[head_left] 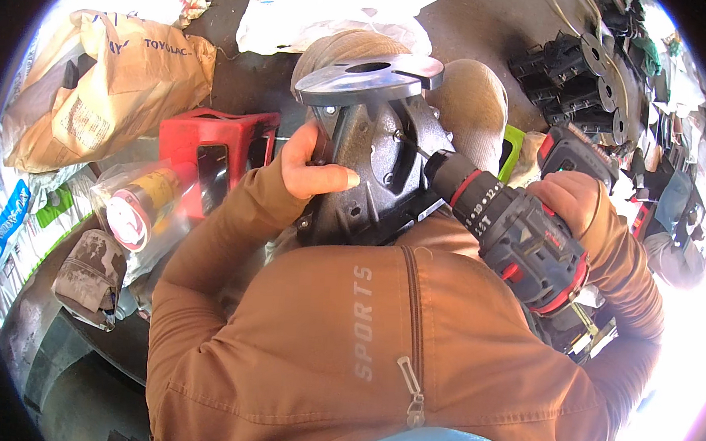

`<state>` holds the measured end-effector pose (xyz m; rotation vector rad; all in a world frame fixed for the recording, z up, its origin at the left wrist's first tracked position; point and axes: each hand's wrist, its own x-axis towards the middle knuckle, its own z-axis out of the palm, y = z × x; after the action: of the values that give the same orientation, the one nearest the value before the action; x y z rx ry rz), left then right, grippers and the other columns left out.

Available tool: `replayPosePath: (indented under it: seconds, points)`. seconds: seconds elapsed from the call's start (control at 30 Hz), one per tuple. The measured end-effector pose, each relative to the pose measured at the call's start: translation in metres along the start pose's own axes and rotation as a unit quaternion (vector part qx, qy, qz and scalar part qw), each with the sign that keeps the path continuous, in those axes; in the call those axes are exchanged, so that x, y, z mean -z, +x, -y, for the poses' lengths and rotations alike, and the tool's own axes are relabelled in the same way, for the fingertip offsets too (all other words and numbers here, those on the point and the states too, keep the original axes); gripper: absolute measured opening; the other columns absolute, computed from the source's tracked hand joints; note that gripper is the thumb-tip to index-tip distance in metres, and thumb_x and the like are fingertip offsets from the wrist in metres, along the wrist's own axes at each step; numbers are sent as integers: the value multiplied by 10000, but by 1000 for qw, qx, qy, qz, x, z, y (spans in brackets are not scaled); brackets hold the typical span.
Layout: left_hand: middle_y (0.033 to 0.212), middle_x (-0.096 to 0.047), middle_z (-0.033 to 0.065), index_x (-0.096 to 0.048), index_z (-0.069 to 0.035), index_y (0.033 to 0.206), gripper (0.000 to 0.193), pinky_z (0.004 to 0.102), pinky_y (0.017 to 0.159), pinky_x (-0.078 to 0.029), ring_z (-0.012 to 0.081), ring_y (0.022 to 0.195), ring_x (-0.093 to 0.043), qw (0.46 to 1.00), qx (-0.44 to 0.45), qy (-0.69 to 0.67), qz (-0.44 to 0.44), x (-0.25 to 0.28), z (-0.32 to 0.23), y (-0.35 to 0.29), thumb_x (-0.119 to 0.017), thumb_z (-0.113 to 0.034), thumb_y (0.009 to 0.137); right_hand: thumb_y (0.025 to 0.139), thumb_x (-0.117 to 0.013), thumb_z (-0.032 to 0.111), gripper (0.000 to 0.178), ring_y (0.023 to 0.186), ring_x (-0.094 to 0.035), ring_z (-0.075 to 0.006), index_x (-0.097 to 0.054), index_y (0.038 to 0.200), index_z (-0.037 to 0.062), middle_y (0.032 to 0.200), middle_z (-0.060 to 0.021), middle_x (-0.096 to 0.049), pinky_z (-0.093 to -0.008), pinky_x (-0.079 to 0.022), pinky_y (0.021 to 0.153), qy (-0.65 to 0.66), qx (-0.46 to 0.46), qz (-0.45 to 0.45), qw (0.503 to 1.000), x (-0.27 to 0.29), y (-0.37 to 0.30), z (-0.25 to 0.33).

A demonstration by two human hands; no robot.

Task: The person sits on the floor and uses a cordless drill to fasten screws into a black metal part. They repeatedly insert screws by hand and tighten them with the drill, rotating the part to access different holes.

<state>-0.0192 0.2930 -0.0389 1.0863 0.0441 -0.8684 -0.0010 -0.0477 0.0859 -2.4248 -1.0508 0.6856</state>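
A black cast housing (372, 169) with a round grey slotted disc (368, 79) on its far end rests on my lap, against my knees. My left hand (312, 166) grips the housing's left side, thumb on its front face. In my right hand (570, 198) is a black and red cordless drill (520, 237), held by its handle with the fingers wrapped round. The drill points left, and its thin bit (414, 145) reaches to a screw spot on the upper part of the housing. Whether the bit sits in a screw head is too small to tell.
Left of me stand a red plastic container (189, 144), a clear plastic bag with a roll (134, 213) and brown paper sacks (112, 88). A white sack (339, 20) lies ahead. Similar black housings with discs (572, 80) are piled at the far right.
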Motion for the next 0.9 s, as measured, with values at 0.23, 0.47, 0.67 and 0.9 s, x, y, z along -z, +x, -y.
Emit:
replayPosePath:
  seconds: [0.23,0.47,0.67,0.9]
  points:
    - [1303,-510,122,-322,41,1391,791,348,1018,-391,212,1194,-506,1000,-24,5,6,2,-1,3,-612,-54,660,621,-653,250,407,757,-591,-307,-587,953,23,795,-105,-576,-399,-447,673,-108,59,63,990,19,17,-16]
    - [1287,-521,115,-354,42,1373,763,344,1022,-382,214,1189,-507,998,-51,33,14,5,5,5,-610,-75,664,657,-683,248,373,737,-605,-342,-589,936,19,757,-128,-591,-411,-467,663,-2,-2,95,995,28,24,-13]
    - [1247,-557,130,-393,55,1340,723,356,991,-419,226,1142,-547,999,-34,15,25,10,15,7,-620,-99,670,751,-679,251,399,795,-641,-343,-595,1040,-10,813,-166,-635,-382,-497,700,128,-78,66,987,6,1,11]
    - [1003,-610,33,-491,5,1258,559,279,784,-470,139,893,-570,1000,-7,11,-23,2,17,-7,-663,-79,732,693,-694,128,482,1122,-591,-300,-625,1165,58,1183,-117,-624,-404,-468,977,-161,58,-76,982,-31,-44,19]
